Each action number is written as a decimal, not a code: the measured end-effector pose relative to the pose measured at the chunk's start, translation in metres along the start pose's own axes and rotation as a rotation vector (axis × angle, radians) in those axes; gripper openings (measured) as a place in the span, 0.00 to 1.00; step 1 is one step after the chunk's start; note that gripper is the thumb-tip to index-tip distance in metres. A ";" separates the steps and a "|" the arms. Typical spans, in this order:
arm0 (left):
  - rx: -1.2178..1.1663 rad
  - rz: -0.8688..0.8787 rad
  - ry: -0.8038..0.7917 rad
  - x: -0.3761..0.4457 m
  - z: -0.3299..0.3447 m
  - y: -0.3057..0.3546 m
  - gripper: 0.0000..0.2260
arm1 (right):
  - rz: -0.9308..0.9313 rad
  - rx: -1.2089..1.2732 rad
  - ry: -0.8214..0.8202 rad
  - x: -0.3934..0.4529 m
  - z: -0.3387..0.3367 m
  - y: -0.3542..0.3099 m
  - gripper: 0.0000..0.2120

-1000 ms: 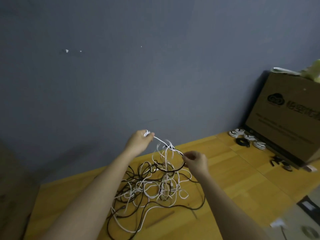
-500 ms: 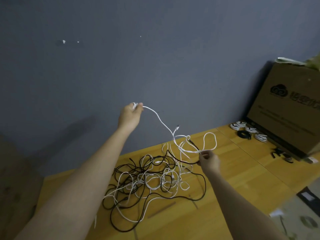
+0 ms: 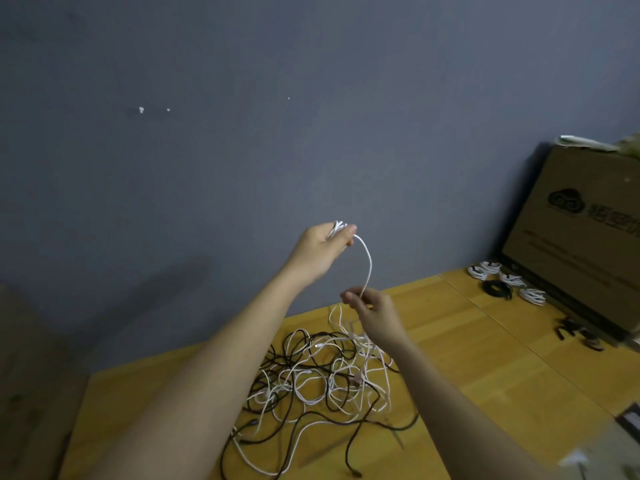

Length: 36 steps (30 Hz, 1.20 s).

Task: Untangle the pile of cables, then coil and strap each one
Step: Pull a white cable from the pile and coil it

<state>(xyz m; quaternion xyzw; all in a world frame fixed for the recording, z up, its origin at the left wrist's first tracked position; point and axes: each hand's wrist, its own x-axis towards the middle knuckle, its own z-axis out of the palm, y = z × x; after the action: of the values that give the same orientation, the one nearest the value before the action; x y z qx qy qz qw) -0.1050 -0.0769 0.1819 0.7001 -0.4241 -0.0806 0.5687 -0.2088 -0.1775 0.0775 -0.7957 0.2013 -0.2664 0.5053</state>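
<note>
The left hand (image 3: 325, 242) is raised in front of the grey wall (image 3: 242, 150), above the centre of the view, its grip closed round a small bunch of white loops at the end of a white cable (image 3: 367, 268). From that fist the cable arches over toward 3 o'clock and drops toward 6 o'clock into the right hand (image 3: 372, 306), which sits just below and slightly to the right of the left, well above the counter (image 3: 485, 358). The right grip pinches the cable between thumb and fingertips; below it the white strand runs down, blurred, into the pile of cables (image 3: 322, 382). That pile lies on the wooden counter at about 6 o'clock from the hands, a loose tangle of white and black leads crossing over one another, with single black and white strands trailing toward the near edge. Which strand in the heap is the held one cannot be told. At 3 o'clock, near the wall, a cardboard box (image 3: 581, 244) with a cloud logo stands on the counter. Just in front of it lie several coiled white cables (image 3: 485, 270) and a coiled black cable (image 3: 497, 289), close together. Farther toward 4 o'clock, beside the box, are a few small dark pieces (image 3: 571, 332) too blurred to identify.
</note>
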 end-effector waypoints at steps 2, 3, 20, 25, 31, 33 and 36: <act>-0.053 -0.038 0.046 0.001 -0.005 0.001 0.16 | 0.044 0.007 0.031 0.001 -0.004 0.003 0.08; -0.055 -0.059 0.067 0.001 -0.007 -0.001 0.16 | 0.059 0.035 0.061 0.001 -0.007 0.003 0.08; -0.727 -0.206 -0.067 -0.026 -0.012 -0.015 0.14 | -0.173 -0.488 -0.196 0.001 0.012 0.007 0.15; -0.046 -0.099 0.093 -0.031 0.011 -0.044 0.10 | -0.382 -0.395 -0.223 -0.025 0.028 0.014 0.14; 0.776 -0.083 -0.226 -0.038 0.017 -0.078 0.11 | -0.229 -0.096 -0.143 -0.032 0.030 0.008 0.11; 0.796 -0.124 -0.307 -0.038 0.016 -0.078 0.12 | -0.163 -0.068 -0.076 -0.031 0.023 0.012 0.10; 0.697 -0.141 -0.457 -0.039 0.015 -0.078 0.15 | -0.218 -0.205 0.040 -0.029 0.010 0.018 0.09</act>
<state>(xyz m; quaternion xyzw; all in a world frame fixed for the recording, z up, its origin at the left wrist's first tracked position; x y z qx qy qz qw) -0.0998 -0.0615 0.0947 0.8419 -0.4924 -0.1241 0.1825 -0.2254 -0.1610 0.0508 -0.8548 0.1501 -0.3135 0.3854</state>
